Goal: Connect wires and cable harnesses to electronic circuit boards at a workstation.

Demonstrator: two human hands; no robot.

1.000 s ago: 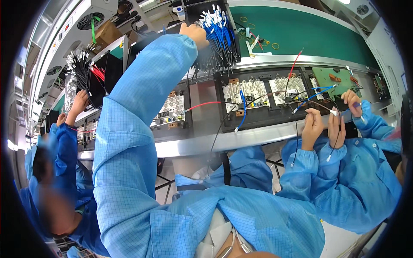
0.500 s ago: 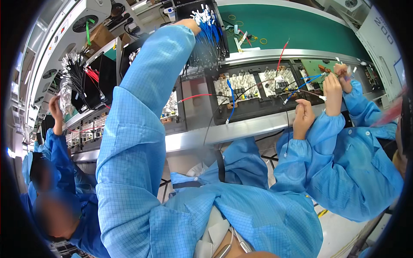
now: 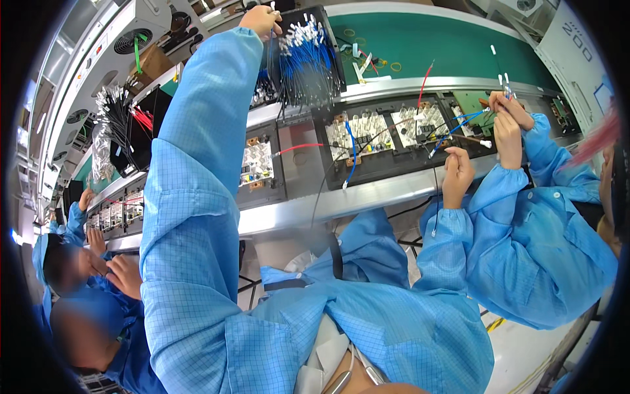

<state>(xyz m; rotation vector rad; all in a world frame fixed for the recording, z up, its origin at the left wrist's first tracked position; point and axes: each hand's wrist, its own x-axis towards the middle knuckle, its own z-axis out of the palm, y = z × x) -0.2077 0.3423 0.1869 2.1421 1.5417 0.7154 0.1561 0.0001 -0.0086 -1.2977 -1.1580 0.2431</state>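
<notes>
My left hand is raised at the far end of my outstretched arm. Its fingers pinch a thin wire with a white end, just left of a black bin packed with blue wires with white connectors. My right hand hovers at the bench's front edge, fingers curled together; whatever they may hold is hidden. Close to its left, a thin dark wire hangs over the edge. Ahead lie a circuit board and a second circuit board in a black tray, with blue, red and dark wires attached.
At right, a co-worker's hands handle wires over a green board. More people sit at left, their hands near the bench. A black bin of dark and red wires stands at left. Behind runs a green surface.
My left hand has come out of the blue wire bundle and moved left, with a wire between its fingers. My right hand has barely moved. A co-worker's hands at left have come into view.
</notes>
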